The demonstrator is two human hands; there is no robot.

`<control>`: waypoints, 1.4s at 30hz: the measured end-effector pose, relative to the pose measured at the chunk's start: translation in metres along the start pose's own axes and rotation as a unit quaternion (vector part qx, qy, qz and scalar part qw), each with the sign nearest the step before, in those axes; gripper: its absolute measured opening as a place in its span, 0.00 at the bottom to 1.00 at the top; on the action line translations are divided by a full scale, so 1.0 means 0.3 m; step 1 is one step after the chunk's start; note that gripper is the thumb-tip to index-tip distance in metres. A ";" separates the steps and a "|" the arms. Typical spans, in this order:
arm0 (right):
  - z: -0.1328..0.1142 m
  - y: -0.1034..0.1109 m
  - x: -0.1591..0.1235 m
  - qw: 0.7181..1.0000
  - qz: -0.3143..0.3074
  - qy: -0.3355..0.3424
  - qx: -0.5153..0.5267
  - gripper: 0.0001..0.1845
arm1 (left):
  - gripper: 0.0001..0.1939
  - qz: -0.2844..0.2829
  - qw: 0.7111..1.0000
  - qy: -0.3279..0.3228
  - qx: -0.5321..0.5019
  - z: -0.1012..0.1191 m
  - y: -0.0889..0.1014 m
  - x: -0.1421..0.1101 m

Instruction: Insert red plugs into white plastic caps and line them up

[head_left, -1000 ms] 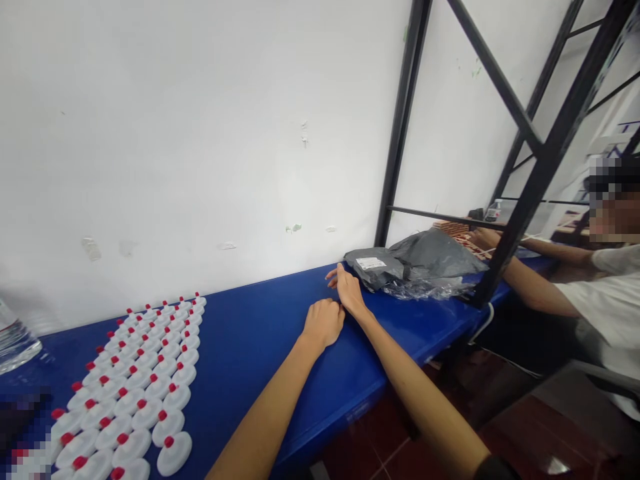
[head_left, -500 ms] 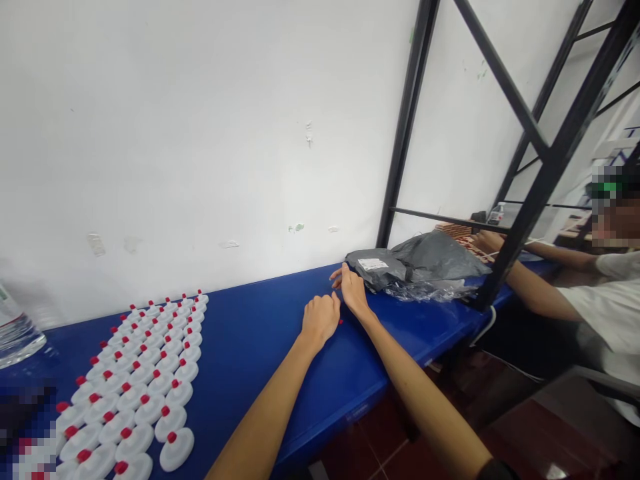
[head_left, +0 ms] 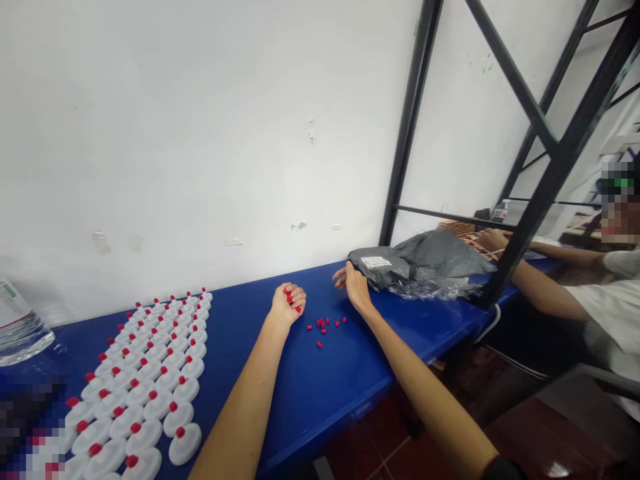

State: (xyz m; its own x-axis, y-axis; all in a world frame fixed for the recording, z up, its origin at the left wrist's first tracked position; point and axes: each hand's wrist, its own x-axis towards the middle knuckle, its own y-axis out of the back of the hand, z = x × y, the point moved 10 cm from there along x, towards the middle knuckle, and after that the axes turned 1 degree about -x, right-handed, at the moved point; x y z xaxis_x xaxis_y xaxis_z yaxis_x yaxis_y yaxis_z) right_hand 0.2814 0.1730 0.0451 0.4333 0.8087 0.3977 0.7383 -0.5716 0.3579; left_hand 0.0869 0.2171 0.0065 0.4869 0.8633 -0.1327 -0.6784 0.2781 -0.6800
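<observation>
My left hand (head_left: 289, 304) is turned palm up above the blue table, its fingers curled round several small red caps. Between my two hands, several more red caps (head_left: 323, 323) lie scattered on the tabletop. My right hand (head_left: 354, 283) hovers to the right of them, near the grey plastic bag, fingers loosely apart and holding nothing that I can see. To the left stand rows of flat white oval bottles (head_left: 141, 363), each topped with a red cap.
A grey plastic bag (head_left: 423, 257) with clear wrap lies at the right on the blue table (head_left: 240, 333). Black rack posts (head_left: 407, 133) rise beside it. A water bottle (head_left: 20, 327) stands at the far left. Beyond the rack, a co-worker's hands (head_left: 493, 241) handle reddish-brown pieces.
My left hand has moved left and turned palm up, showing red caps in it. Several loose caps now show on the table. The right hand has barely shifted.
</observation>
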 end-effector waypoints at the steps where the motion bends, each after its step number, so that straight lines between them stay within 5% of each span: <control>1: 0.003 -0.004 0.000 1.000 -0.005 -0.003 -0.004 0.43 | 0.20 -0.004 0.999 0.006 -0.033 0.004 0.009 -0.001; 8: 0.026 -0.023 -0.059 0.994 -0.067 -0.030 -0.081 0.37 | 0.18 -0.011 0.987 0.027 -0.156 0.019 0.052 0.005; 12: -0.003 -0.029 -0.202 0.990 -0.099 -0.016 -0.102 0.34 | 0.17 -0.008 0.982 0.035 -0.187 0.019 0.055 0.002; 16: -0.089 -0.083 -0.374 0.979 -0.145 0.067 -0.126 0.30 | 0.17 -0.004 0.976 0.045 -0.215 0.012 0.054 -0.001; 20: -0.132 -0.160 -0.455 0.954 -0.189 0.096 -0.211 0.42 | 0.16 -0.004 0.969 0.050 -0.244 0.009 0.057 0.000; 24: -0.175 -0.219 -0.445 0.938 -0.229 0.125 -0.227 0.36 | 0.16 -0.004 0.960 0.033 -0.277 0.029 0.075 0.006; 32: -0.212 -0.219 -0.394 0.947 -0.211 0.175 -0.170 0.14 | 0.15 -0.008 0.933 -0.048 -0.356 0.132 0.131 0.001; 42: -0.185 -0.210 -0.351 0.906 -0.140 0.190 -0.352 0.11 | 0.16 0.014 0.910 -0.064 -0.409 0.141 0.160 -0.017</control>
State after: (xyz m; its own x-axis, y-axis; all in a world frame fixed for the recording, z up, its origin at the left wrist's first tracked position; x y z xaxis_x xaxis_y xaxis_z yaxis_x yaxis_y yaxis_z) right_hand 0.1607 0.1162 0.0276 -0.0286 0.9061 0.4220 0.2212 -0.4060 0.8867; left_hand 0.0285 0.2437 0.0050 0.3717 0.9220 -0.1082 -0.0272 -0.1057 -0.9940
